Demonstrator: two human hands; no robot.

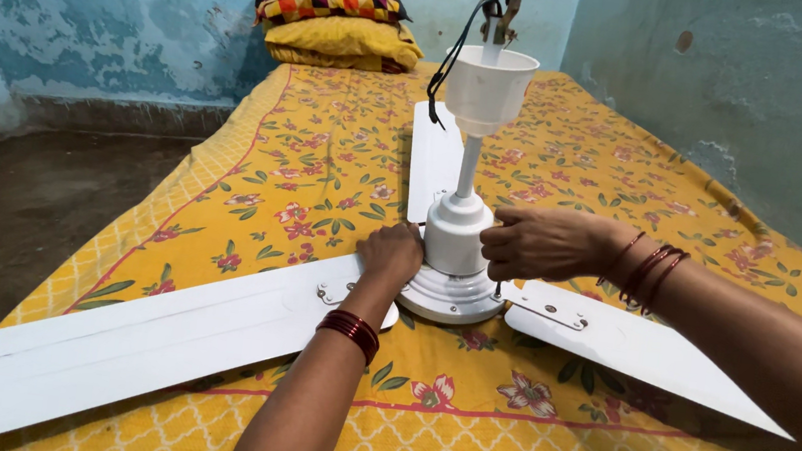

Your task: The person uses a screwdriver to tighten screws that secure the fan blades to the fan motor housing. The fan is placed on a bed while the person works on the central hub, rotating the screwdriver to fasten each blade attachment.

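A white ceiling fan (pixel 452 280) lies at the centre of a bed with a yellow flowered sheet (pixel 326 177), its three blades attached, rod and cup pointing to twelve o'clock. The left hand (pixel 392 253), fingers curled, presses on the motor housing at nine o'clock. The right hand (pixel 540 243) is closed around the cover at three o'clock. Pillows (pixel 336 19) sit at eleven o'clock.
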